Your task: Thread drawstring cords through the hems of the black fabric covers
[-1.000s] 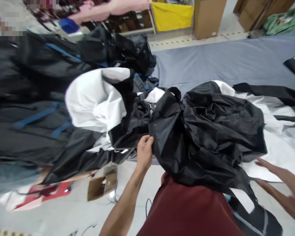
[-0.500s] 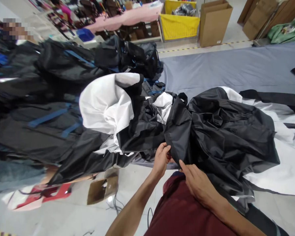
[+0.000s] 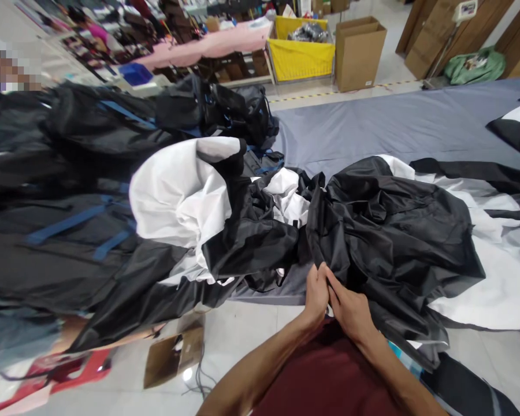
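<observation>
A crumpled black fabric piece (image 3: 390,237) lies heaped on a grey-covered table (image 3: 372,124), over white fabric (image 3: 494,277). My left hand (image 3: 316,292) and my right hand (image 3: 349,309) are side by side at the near edge of the black fabric, both pinched shut on its hem. To the left sits another bundle of white fabric (image 3: 177,196) and black fabric (image 3: 251,237). My maroon shirt (image 3: 329,375) fills the bottom of the view.
A pile of black bags with blue straps (image 3: 69,173) covers the left side. Behind stand a yellow bin (image 3: 301,55), a cardboard box (image 3: 359,52) and a pink-covered table (image 3: 208,46). A flat cardboard piece (image 3: 173,355) and cables lie on the floor.
My right hand came in from the far right and closed on the black fabric's edge beside my left hand. Both hands shifted rightward along the hem.
</observation>
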`<state>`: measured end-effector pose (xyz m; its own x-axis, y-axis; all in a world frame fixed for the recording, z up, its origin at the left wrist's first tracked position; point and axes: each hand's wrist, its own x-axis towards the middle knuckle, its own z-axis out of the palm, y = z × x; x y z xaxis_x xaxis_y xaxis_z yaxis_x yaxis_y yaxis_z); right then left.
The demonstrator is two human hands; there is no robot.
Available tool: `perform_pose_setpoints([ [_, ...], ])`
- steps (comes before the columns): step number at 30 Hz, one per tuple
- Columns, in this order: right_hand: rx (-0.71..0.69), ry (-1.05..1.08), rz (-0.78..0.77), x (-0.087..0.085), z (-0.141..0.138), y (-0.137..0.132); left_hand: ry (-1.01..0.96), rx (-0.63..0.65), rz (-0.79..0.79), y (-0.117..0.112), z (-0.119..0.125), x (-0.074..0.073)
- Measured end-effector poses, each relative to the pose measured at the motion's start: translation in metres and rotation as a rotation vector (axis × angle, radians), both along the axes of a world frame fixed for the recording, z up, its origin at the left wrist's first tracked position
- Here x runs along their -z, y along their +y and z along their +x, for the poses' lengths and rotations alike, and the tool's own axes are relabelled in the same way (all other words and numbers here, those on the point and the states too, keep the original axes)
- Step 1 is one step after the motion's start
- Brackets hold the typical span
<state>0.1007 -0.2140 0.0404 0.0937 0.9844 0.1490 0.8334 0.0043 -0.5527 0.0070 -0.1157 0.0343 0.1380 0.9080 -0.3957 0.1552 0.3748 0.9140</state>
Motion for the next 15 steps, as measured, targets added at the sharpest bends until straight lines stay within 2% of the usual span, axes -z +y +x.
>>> perform_pose_setpoints([
  [3,0.022,-0.032,-0.19,0.008,0.006,0.008,0.055,-0.017,0.041,-0.02,0.004,0.007],
  [5,0.027,-0.08,-0.311,0.01,0.014,0.003,0.044,0.051,0.057,-0.026,0.003,0.011],
  [7,0.013,-0.089,-0.361,0.011,0.023,-0.006,0.035,0.155,0.028,-0.026,0.0,0.013],
  [9,-0.02,-0.045,-0.341,0.01,0.031,-0.015,0.028,0.247,-0.037,-0.018,-0.003,0.012],
  [10,-0.037,-0.017,-0.317,0.009,0.034,-0.02,0.03,0.252,-0.053,-0.01,-0.004,0.01],
  [13,-0.103,0.039,-0.257,0.001,0.044,-0.038,0.041,0.142,0.047,0.017,-0.002,-0.004],
  [15,-0.144,0.038,-0.249,-0.011,0.055,-0.055,0.062,0.058,0.128,0.029,0.006,-0.013],
])
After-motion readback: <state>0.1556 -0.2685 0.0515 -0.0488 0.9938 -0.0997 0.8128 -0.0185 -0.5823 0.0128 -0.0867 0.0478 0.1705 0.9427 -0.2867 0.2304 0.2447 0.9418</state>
